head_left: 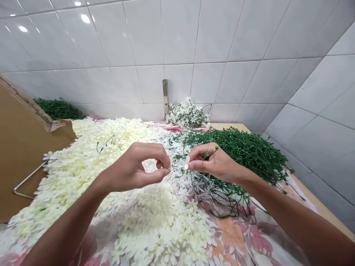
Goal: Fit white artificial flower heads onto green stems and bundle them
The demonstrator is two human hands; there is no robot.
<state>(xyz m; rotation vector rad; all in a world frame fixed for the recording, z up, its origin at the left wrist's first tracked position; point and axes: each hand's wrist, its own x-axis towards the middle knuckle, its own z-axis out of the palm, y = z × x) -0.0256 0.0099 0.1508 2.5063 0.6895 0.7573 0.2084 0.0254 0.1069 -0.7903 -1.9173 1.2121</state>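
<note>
One small white artificial blossom (185,162) sits pinched between the thumb and fingertips of my right hand (215,162), right at the ends of those fingers, and a short green stem (210,153) in the same grip pokes up past my index finger. My left hand (135,168) is just beside the blossom, though it doesn't seem to touch it. Its thumb and fingers curve into a narrow ring, and I cannot tell whether they hold anything. Both hands hover over a spread of white-flowered sprigs (180,181), with a large heap of cream-white blossoms (155,221) below and to the left and a tangled pile of green stems (244,155) behind my right hand. Beneath them lies a floral cloth (233,236) on the worktop (230,126). Farther back, a bunch of white sprigs (187,114) rests against the tiled wall (177,37), and a sheet of cardboard (24,147) stands at the left.
</note>
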